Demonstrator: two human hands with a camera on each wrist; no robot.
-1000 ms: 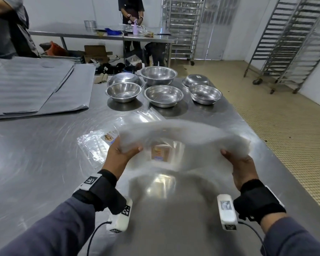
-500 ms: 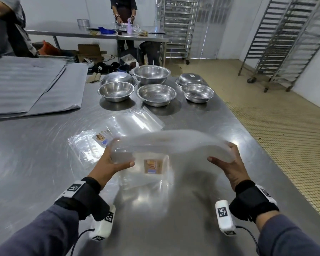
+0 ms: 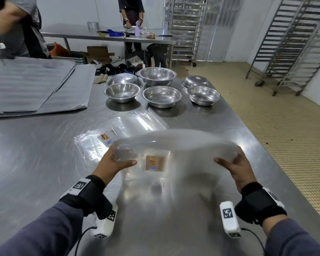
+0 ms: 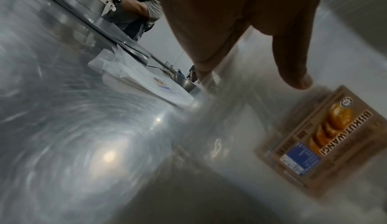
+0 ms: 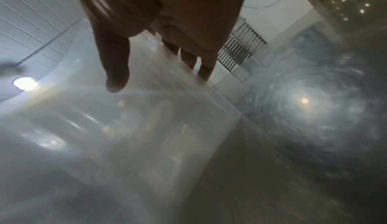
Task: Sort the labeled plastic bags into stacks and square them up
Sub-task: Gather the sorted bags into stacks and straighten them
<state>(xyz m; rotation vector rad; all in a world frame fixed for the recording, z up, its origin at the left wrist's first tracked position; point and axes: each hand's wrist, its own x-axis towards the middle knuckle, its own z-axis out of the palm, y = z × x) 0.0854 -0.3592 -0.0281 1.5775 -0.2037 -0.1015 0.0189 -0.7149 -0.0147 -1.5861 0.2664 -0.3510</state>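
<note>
- Holding a bundle of clear plastic bags upright between both hands, lower edge down toward the steel table, long axis running left to right across the body.
- Gripping the left end with the left hand: thumb laid across the near face, other fingers hidden behind the plastic. Confirmed in the left wrist view, thumb resting on the film just above the brown biscuit label.
- Gripping the right end with the right hand: thumb on the near face, fingers wrapped behind the far face, seen through the film in the right wrist view.
- Sagging upward in an arc between the two grips, top edge blurred; contact of the lower edge with the table not clear from these views.
- Lying flat further back toward the table's far edge and slightly left: a second stack of bags with a pale label, just beyond the left hand, short of the row of steel bowls.
- Judging the step: tapping the bundle's lower edge on the table to square it.
- Judging the relation that matters: both hands equally placed at the ends, bundle squarely between them, so a straight downward tap suits; for setting down beside the flat stack, left hand nearer.
</note>
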